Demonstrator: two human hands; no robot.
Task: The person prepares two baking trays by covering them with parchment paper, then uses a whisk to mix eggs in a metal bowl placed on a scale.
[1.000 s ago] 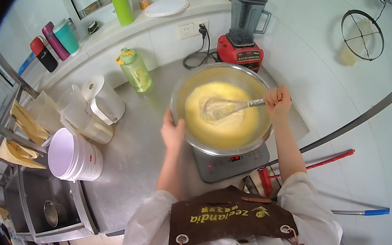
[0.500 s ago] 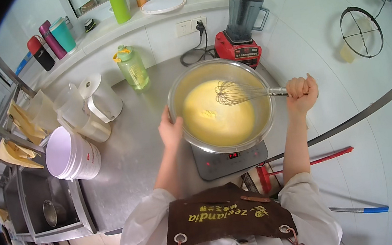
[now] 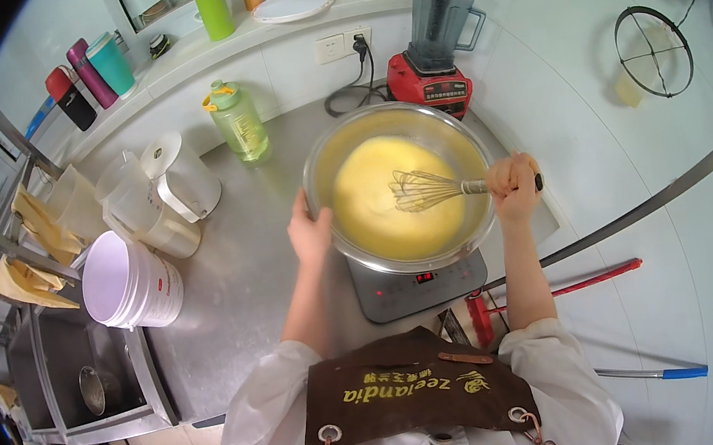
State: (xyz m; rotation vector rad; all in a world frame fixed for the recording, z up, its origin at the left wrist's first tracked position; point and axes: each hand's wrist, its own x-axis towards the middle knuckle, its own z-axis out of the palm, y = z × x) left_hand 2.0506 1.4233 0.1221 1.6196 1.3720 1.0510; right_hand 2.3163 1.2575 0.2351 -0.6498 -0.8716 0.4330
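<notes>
A wide steel mixing bowl (image 3: 475, 148) rests on a dark induction cooker (image 3: 385, 301) with a lit red display. Inside is a pale yellow liquid mixture (image 3: 372, 207), smooth on top. My left hand (image 3: 311, 233) grips the bowl's left rim, with the fingers along the outer wall and partly hidden. Over on the right, my right hand (image 3: 514, 186) is wrapped round the handle of a wire whisk (image 3: 429, 189). The whisk lies slanted across the bowl, its wire loops dipping into the mixture near the middle.
Behind the bowl stand a red-based blender (image 3: 435, 68) and a green water bottle (image 3: 237, 123). Left on the steel counter (image 3: 234, 320) are a white bucket (image 3: 135, 283), plastic jugs (image 3: 137, 197) and a white kettle (image 3: 184, 178). A sink (image 3: 97, 374) lies at far left.
My right hand has moved left and slightly down with the whisk, bringing its loops lower in the bowl. The small lump on the mixture no longer shows. My left hand stays at the rim.
</notes>
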